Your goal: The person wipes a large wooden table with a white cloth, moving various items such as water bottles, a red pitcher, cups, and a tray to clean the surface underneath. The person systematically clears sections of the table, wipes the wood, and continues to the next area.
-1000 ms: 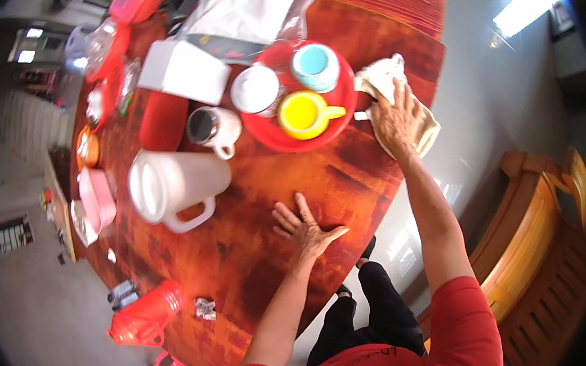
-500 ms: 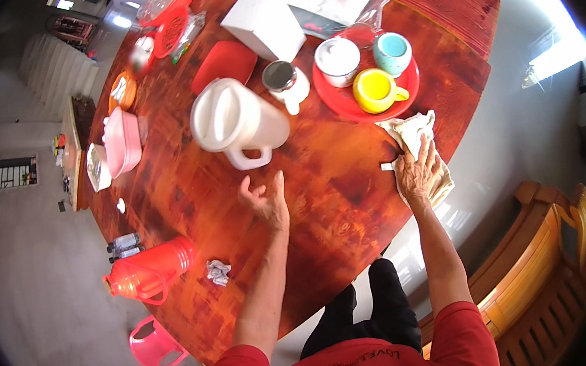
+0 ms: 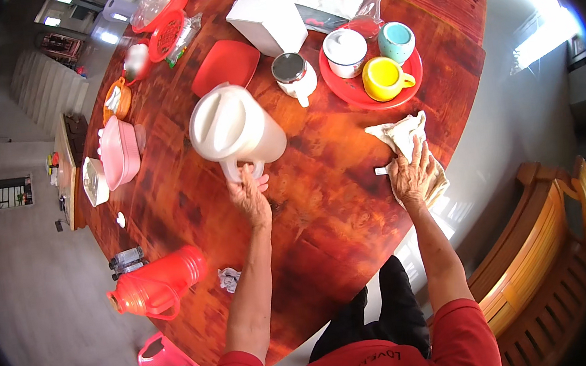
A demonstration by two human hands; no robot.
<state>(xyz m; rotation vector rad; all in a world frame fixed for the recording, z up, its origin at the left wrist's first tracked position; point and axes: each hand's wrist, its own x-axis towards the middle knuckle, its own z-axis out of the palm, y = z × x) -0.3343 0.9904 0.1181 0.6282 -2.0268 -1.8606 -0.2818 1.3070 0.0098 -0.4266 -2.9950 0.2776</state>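
Observation:
A whitish plastic pitcher (image 3: 261, 133) with a lid stands on the reddish wooden table, its handle turned toward me. My left hand (image 3: 250, 197) has its fingers in and around that handle. Over at the right edge of the table, my right hand (image 3: 412, 176) lies flat with fingers stretched out on a crumpled cream cloth (image 3: 405, 131). Part of the cloth is hidden beneath the palm. Beyond it, a red round tray (image 3: 348, 93) bears a yellow cup (image 3: 382, 81), a white lidded cup (image 3: 345, 49) and a light blue cup (image 3: 397, 40).
Behind the pitcher are a jar with a metallic lid (image 3: 293, 77), a red square plate (image 3: 223, 67) and a white box (image 3: 268, 21). To the left lie a red thermos (image 3: 165, 278), crumpled paper (image 3: 230, 279) and a pink container (image 3: 120, 153). A wooden bench (image 3: 521, 246) stands right.
My left hand has moved forward and left, from open beside the pitcher to its handle. My right hand stays on the cloth. The whole view has shifted slightly.

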